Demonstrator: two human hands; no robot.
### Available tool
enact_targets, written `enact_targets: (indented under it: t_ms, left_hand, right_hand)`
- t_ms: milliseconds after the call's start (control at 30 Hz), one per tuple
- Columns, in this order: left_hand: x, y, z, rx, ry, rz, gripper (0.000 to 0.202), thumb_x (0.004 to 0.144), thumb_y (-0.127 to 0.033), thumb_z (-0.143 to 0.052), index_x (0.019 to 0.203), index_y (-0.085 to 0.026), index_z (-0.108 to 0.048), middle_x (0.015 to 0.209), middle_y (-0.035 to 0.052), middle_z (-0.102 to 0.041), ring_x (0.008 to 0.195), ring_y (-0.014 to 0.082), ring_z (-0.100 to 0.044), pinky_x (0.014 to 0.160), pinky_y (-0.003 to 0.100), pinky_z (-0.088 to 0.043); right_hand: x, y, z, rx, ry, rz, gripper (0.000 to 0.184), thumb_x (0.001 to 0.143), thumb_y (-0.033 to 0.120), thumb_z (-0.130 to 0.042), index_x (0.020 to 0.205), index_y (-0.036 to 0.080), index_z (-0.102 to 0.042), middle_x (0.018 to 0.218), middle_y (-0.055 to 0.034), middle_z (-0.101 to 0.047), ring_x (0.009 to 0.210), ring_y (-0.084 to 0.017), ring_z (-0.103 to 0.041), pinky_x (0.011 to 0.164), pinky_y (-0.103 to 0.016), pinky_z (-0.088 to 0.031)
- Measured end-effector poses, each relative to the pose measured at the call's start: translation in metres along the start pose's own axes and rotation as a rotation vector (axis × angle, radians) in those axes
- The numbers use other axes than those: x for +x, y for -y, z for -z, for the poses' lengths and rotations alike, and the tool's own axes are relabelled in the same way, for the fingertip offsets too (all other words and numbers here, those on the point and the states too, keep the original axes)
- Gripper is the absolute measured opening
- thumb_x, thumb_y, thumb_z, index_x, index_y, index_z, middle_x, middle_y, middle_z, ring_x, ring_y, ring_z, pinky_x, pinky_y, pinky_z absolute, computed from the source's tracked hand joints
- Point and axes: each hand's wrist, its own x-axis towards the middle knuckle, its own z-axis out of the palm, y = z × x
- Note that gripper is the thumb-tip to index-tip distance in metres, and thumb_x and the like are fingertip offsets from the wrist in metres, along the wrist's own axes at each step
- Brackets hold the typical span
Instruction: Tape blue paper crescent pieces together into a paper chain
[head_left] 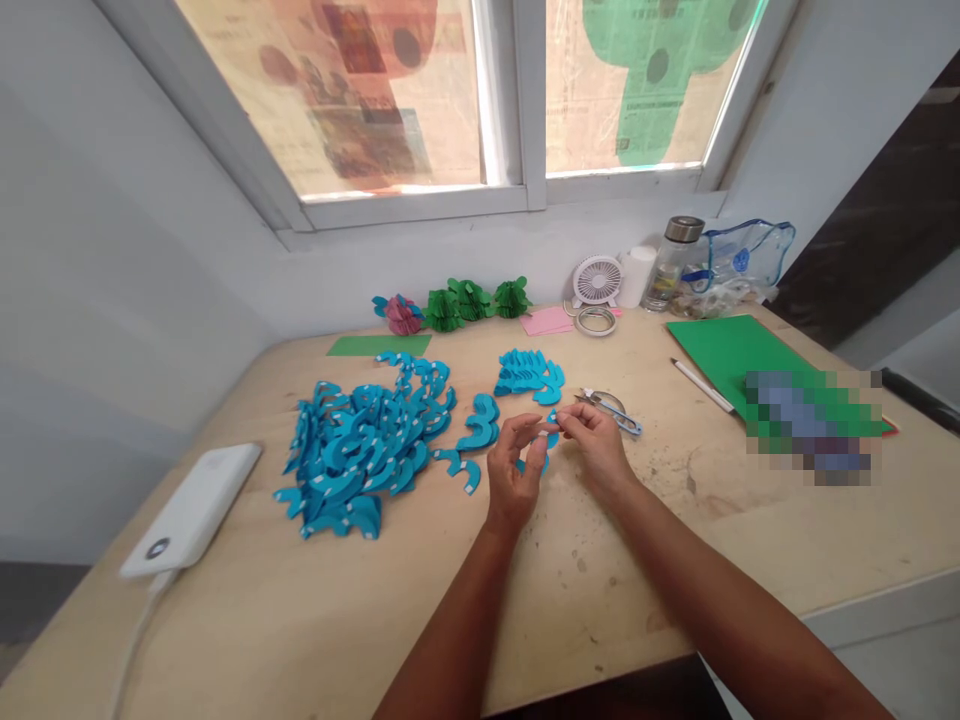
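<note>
My left hand (516,468) and my right hand (596,440) meet over the middle of the wooden table (525,590), both pinching one small blue curved paper piece (551,432) with a white tape strip on it. A big heap of the same blue pieces (360,450) lies to the left. A smaller stack of blue pieces (529,375) sits just beyond my hands. A few loose blue pieces (472,440) lie between the heap and my left hand. Small scissors (611,408) rest right behind my right hand.
A white power bank (195,510) with a cable lies at the left edge. Green paper sheets (739,350), a pen (701,385), a tape roll (596,320), a small fan (596,280), a jar (671,262), green paper flowers (469,302) and pink notes (546,320) line the back and right.
</note>
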Motion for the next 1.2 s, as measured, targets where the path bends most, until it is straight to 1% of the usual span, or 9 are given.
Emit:
enact_targets:
  t_ms: [167,333,467,533,600,733,867,1033,1200]
  left_hand:
    - [-0.0015,0.0013,0.0000,0.045,0.053,-0.044,0.028,0.082,-0.033,-0.053,0.106,-0.018,-0.053,0.095,0.0105,-0.067,0.094,0.0224,-0.063,0.085,0.037,-0.048]
    - [-0.0021,-0.0009,0.0004,0.057,0.073,-0.024,0.030,0.081,-0.034,-0.055,0.106,-0.019,-0.055,0.093,0.0095,-0.068,0.094,0.0229,-0.063,0.082,0.035,-0.049]
    - [-0.0028,0.0002,0.0009,0.097,0.104,-0.052,0.033,0.082,-0.032,-0.053,0.112,-0.018,-0.052,0.096,0.0101,-0.067,0.096,0.0232,-0.063,0.083,0.036,-0.049]
    - [-0.0028,0.0015,0.0006,0.096,0.080,-0.076,0.033,0.083,-0.033,-0.052,0.113,-0.018,-0.050,0.096,0.0104,-0.067,0.095,0.0232,-0.063,0.080,0.036,-0.050]
    - [-0.0027,0.0020,-0.0001,0.071,0.035,-0.088,0.033,0.084,-0.034,-0.050,0.112,-0.017,-0.049,0.096,0.0107,-0.067,0.093,0.0230,-0.064,0.073,0.033,-0.051]
    - [-0.0020,-0.0006,-0.0021,0.006,-0.032,-0.046,0.033,0.085,-0.036,-0.048,0.112,-0.016,-0.049,0.096,0.0120,-0.067,0.091,0.0222,-0.064,0.063,0.027,-0.049]
    - [-0.0012,-0.0035,-0.0033,-0.037,-0.069,-0.015,0.033,0.085,-0.036,-0.048,0.111,-0.016,-0.048,0.092,0.0108,-0.067,0.089,0.0211,-0.064,0.060,0.026,-0.048]
    - [-0.0005,-0.0030,-0.0038,-0.050,-0.104,-0.001,0.036,0.083,-0.037,-0.052,0.111,-0.016,-0.051,0.089,0.0101,-0.068,0.085,0.0207,-0.064,0.058,0.025,-0.047]
    - [0.0001,-0.0028,-0.0037,0.008,-0.173,0.009,0.038,0.080,-0.040,-0.055,0.110,-0.015,-0.056,0.098,0.0117,-0.066,0.082,0.0201,-0.065,0.055,0.024,-0.046]
  right_hand:
    - [-0.0016,0.0028,-0.0016,0.010,-0.027,0.005,0.017,0.063,0.036,-0.068,0.061,0.020,-0.061,0.058,0.0020,-0.059,0.060,-0.014,-0.053,0.061,-0.027,-0.042]
    - [-0.0013,0.0020,-0.0020,0.045,-0.047,-0.005,0.017,0.062,0.034,-0.069,0.060,0.019,-0.062,0.058,0.0021,-0.060,0.059,-0.013,-0.053,0.061,-0.027,-0.042]
    - [0.0001,0.0001,-0.0009,0.076,-0.047,0.001,0.017,0.061,0.034,-0.069,0.060,0.019,-0.061,0.059,0.0018,-0.061,0.059,-0.013,-0.053,0.061,-0.026,-0.042]
    - [0.0004,0.0001,-0.0003,0.067,-0.053,0.011,0.017,0.061,0.033,-0.070,0.060,0.018,-0.061,0.060,0.0018,-0.061,0.059,-0.012,-0.053,0.060,-0.026,-0.042]
    - [0.0003,0.0008,0.0001,0.041,-0.054,0.026,0.017,0.062,0.033,-0.069,0.060,0.018,-0.061,0.060,0.0018,-0.062,0.059,-0.012,-0.053,0.060,-0.025,-0.041]
    - [-0.0007,0.0023,0.0001,-0.045,-0.026,0.069,0.016,0.065,0.032,-0.066,0.060,0.018,-0.061,0.059,0.0017,-0.062,0.058,-0.013,-0.053,0.058,-0.025,-0.041]
    - [-0.0015,0.0024,0.0005,-0.152,-0.020,0.129,0.015,0.067,0.031,-0.063,0.060,0.018,-0.060,0.058,0.0016,-0.061,0.056,-0.013,-0.052,0.056,-0.025,-0.041]
    - [-0.0033,0.0034,0.0009,-0.280,-0.031,0.198,0.014,0.069,0.028,-0.060,0.060,0.017,-0.060,0.058,0.0002,-0.061,0.058,-0.013,-0.053,0.059,-0.026,-0.042]
    - [-0.0057,0.0057,0.0003,-0.361,-0.035,0.243,0.014,0.070,0.028,-0.058,0.061,0.017,-0.061,0.061,-0.0017,-0.064,0.062,-0.015,-0.056,0.063,-0.028,-0.044]
